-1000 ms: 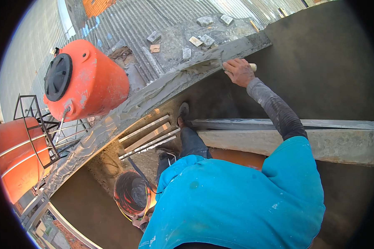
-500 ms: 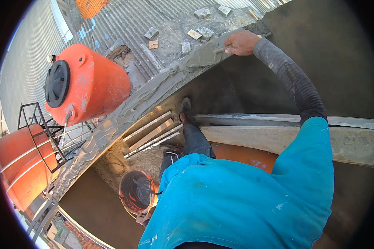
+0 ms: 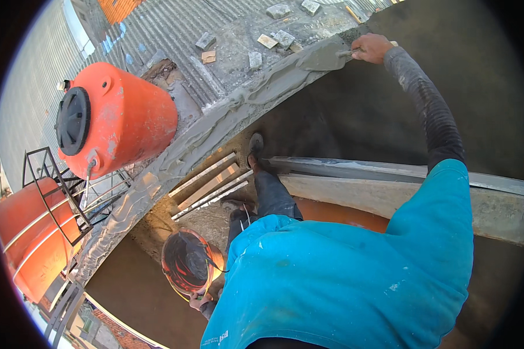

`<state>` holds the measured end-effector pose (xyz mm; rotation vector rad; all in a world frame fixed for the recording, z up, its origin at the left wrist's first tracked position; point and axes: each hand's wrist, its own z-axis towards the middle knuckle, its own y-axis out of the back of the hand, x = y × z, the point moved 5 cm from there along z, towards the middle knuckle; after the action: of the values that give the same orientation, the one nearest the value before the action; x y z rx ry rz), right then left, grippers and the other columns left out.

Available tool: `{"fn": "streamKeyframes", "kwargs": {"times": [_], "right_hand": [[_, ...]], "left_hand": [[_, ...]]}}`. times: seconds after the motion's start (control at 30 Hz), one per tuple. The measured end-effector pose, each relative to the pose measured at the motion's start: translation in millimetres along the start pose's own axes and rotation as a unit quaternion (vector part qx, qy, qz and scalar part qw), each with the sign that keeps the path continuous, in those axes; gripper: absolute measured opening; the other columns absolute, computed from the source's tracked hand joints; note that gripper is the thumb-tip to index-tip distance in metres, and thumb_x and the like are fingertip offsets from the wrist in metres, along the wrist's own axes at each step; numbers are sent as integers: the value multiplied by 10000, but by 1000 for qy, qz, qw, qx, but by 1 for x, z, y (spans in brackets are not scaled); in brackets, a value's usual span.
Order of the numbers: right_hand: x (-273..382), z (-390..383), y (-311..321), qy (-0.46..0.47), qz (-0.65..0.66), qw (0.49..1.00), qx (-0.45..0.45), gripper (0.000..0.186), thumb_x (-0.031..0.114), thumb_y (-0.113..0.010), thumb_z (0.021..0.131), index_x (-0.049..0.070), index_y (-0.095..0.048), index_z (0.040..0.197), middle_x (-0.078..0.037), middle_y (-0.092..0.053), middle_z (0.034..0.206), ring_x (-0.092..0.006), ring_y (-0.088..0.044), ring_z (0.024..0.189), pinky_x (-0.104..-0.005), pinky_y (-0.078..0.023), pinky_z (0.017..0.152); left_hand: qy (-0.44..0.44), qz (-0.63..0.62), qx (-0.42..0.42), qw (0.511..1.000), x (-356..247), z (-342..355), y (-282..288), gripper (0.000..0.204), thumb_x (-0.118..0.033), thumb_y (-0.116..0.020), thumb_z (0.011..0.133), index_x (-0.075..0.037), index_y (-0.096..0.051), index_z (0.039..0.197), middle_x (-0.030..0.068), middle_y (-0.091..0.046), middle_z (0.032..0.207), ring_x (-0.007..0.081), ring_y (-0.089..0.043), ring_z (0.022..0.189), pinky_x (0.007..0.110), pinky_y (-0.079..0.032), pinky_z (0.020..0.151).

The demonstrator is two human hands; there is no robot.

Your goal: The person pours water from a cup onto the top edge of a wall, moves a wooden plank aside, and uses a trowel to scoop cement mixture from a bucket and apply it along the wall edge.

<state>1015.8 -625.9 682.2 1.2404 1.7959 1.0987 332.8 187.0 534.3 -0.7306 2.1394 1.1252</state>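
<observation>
My right hand (image 3: pixel 371 47) is stretched far out, shut on the handle of a trowel (image 3: pixel 326 58) whose blade lies flat on the wet grey mortar along the top of the curved wall (image 3: pixel 215 131). Low in the view, my left hand (image 3: pixel 206 295) grips the rim of an orange bucket (image 3: pixel 186 262) with dark mortar inside, partly hidden by my blue shirt. My foot (image 3: pixel 255 152) rests on a concrete ledge (image 3: pixel 390 186) against the dark plastered wall.
A large orange tank (image 3: pixel 116 119) lies beyond the wall, with another orange tank (image 3: pixel 29 238) in a black metal frame (image 3: pixel 52 192) at the left. Loose stone pieces (image 3: pixel 273 41) sit on the corrugated roof (image 3: pixel 157 29). Metal bars (image 3: pixel 209 183) lie below the ledge.
My right hand has slid the trowel farther along the wall top, away from me, with the arm stretching out. The bucket stays in my left hand.
</observation>
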Motion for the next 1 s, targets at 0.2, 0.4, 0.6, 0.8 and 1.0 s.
{"fn": "streamKeyframes", "kwargs": {"times": [0.2, 0.4, 0.6, 0.8, 1.0], "right_hand": [[51, -1, -2, 33, 87, 995, 42, 377, 410, -580, 819, 95, -642, 1017, -141, -616, 937, -315, -552, 950, -418, -428, 805], [156, 43, -1, 162, 104, 981, 23, 379, 402, -557, 833, 89, -639, 1031, -149, -638, 975, -341, -582, 956, -443, -444, 823], [158, 71, -4, 187, 75, 979, 19, 362, 402, -572, 818, 112, -643, 1022, -127, -646, 968, -321, -588, 954, -439, -447, 825], [161, 39, 8, 150, 45, 987, 18, 340, 380, -559, 825, 114, -646, 1017, -139, -651, 913, -342, -594, 924, -453, -455, 786], [141, 41, -4, 116, 65, 991, 21, 336, 373, -558, 826, 110, -644, 1016, -133, -650, 941, -338, -591, 941, -452, -454, 805]], "left_hand": [[-13, -65, -8, 998, -16, -30, -33, 205, 50, -443, 663, 86, -513, 853, 82, -496, 920, 156, -512, 762, 252, -425, 734], [26, -76, -25, 996, -14, -23, -36, 218, 47, -426, 678, 52, -524, 872, 45, -479, 848, 152, -506, 751, 245, -421, 705], [-86, 114, 29, 989, -8, -38, -31, 229, 33, -470, 700, 64, -534, 917, 62, -493, 859, 173, -521, 741, 266, -444, 706], [-77, 65, 59, 993, 13, -30, -32, 223, 27, -540, 669, 59, -529, 890, 78, -510, 885, 171, -521, 745, 278, -450, 717], [40, 217, 144, 965, 78, 31, 18, 501, -352, -649, 739, 29, -593, 1061, 143, -634, 991, 293, -583, 909, 373, -437, 884]]}}
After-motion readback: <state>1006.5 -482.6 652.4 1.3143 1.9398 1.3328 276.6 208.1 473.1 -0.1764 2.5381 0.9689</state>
